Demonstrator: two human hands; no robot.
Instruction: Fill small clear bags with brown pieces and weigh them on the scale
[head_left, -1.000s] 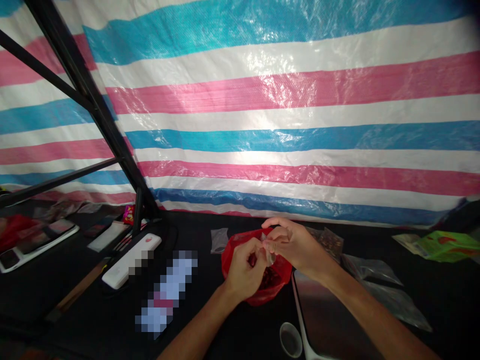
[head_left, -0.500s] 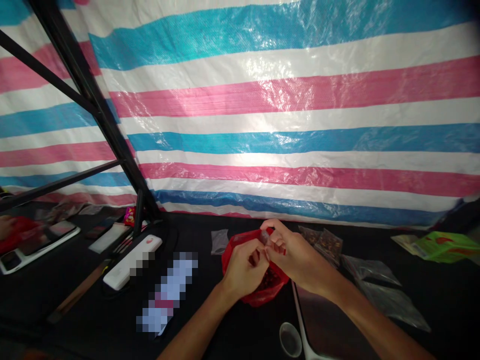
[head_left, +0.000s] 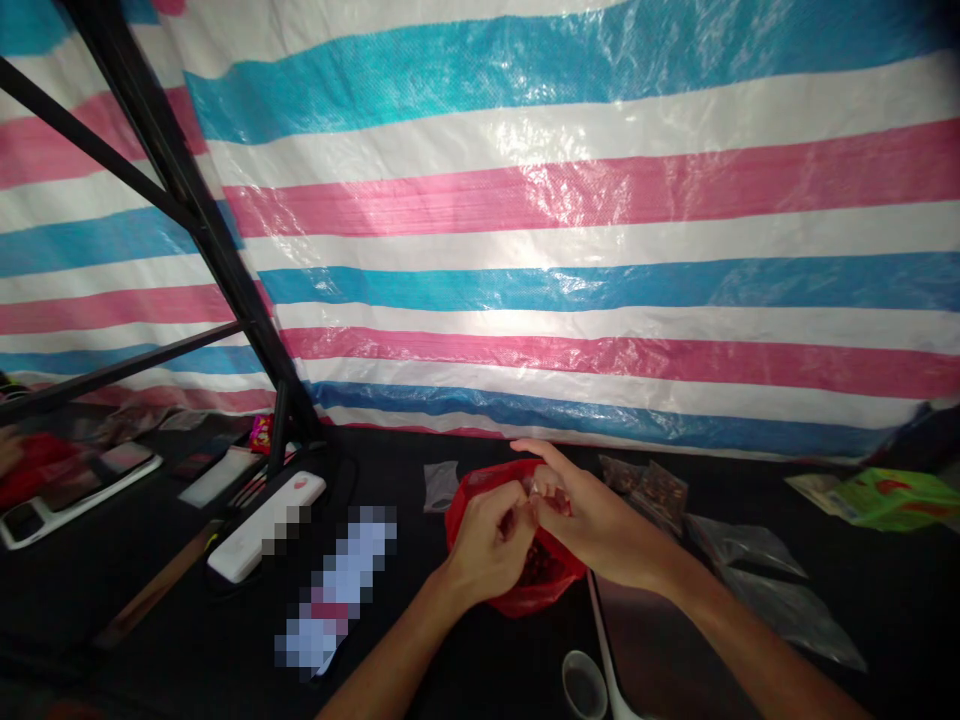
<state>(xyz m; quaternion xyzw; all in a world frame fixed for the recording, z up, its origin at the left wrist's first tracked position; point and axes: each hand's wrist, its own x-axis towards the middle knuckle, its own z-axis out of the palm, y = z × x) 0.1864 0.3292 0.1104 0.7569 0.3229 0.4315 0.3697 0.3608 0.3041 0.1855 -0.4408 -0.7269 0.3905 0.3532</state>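
My left hand [head_left: 489, 540] and my right hand [head_left: 596, 515] meet over an open red plastic bag [head_left: 529, 600], with small dark pieces [head_left: 538, 562] inside. Between my fingertips is a small clear plastic bag [head_left: 541, 484], mostly covered by the fingers. The left fingers are curled in a pinch against it. My right thumb and some fingers close on its other side, while the index finger sticks out. Another small clear bag [head_left: 440, 486] lies just left of the red bag. Behind my right wrist lie clear bags of brown pieces [head_left: 646, 490].
On the black table are flat clear bags [head_left: 787, 605], a green packet [head_left: 892, 498], a small clear cup [head_left: 583, 685] and a white-edged tray [head_left: 609, 660]. To the left are a white power bank [head_left: 266, 530], a pixelated strip [head_left: 337, 590], a wooden stick [head_left: 161, 585] and a black frame [head_left: 202, 230].
My right hand's index finger has straightened out to the left. Both hands stay together over the red bag. The view has shifted very slightly.
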